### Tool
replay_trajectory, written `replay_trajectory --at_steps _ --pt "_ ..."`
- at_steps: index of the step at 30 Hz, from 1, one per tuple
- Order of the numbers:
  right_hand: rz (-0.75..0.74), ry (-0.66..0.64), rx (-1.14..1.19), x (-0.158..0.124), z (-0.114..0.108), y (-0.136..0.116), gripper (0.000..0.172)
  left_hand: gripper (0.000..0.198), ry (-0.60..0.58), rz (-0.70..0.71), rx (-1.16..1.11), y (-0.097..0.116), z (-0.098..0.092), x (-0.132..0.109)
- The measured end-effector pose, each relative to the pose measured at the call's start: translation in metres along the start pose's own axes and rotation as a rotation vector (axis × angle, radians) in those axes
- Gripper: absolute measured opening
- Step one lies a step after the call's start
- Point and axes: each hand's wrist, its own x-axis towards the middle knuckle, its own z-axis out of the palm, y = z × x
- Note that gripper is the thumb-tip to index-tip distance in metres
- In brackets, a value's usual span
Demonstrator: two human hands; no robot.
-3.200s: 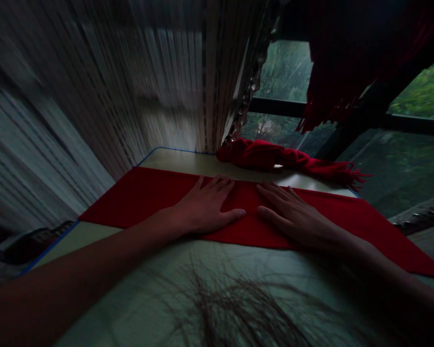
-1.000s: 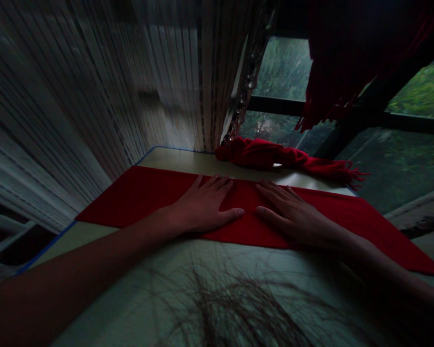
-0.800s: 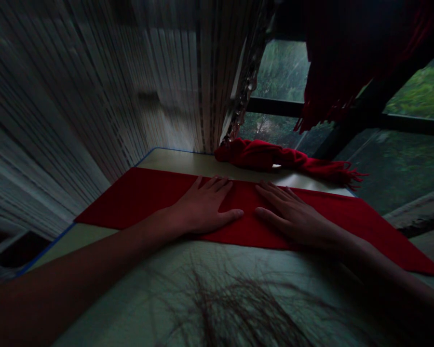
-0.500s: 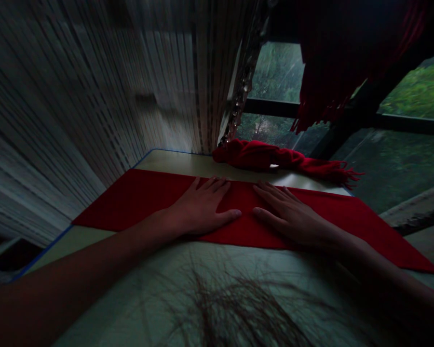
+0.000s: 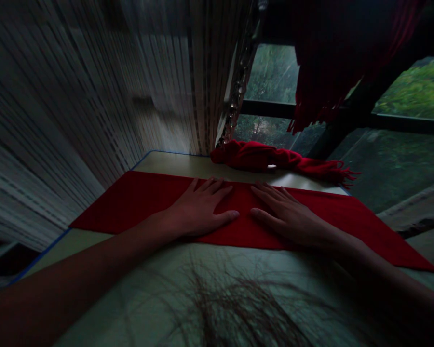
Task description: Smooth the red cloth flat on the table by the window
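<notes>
Dim room. Pale, striped string curtain (image 5: 159,72) hangs at far left, beside a pale, blue-edged table (image 5: 173,161). Long, flat strip of plain red cloth (image 5: 108,202) lies across the table, its left end at the blue edge. My left hand (image 5: 200,209) rests palm down on the cloth, fingers fanned, thumb pointing right, gripping nothing. Loose dark hair (image 5: 235,303) hangs blurred near centre, close to me. Beyond the cloth, a bunched red fringed scarf (image 5: 255,156) lies along the table's far side. My right hand (image 5: 289,217), apart from the left, also lies flat on the cloth, fingers straight, slightly spread, gripping nothing. Dark red fringed fabric (image 5: 325,86) hangs before a dark-framed window (image 5: 405,122); green foliage (image 5: 417,89) shows outside.
</notes>
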Motion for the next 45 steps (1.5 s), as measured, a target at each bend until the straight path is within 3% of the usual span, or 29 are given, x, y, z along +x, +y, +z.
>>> replay_trajectory --at_steps 32,40,45 --pt "-0.002 0.012 0.022 0.0002 0.0002 0.0007 0.086 0.076 0.0 0.011 0.007 0.0012 -0.002 -0.0008" --pt "-0.002 0.002 0.027 0.0003 -0.0002 0.0006 0.092 0.088 0.005 -0.018 0.006 0.0018 -0.0006 0.0001" --pt "-0.01 0.018 0.022 0.0008 0.0017 0.0011 0.09 0.085 -0.006 -0.008 0.021 0.0002 0.0003 0.0004"
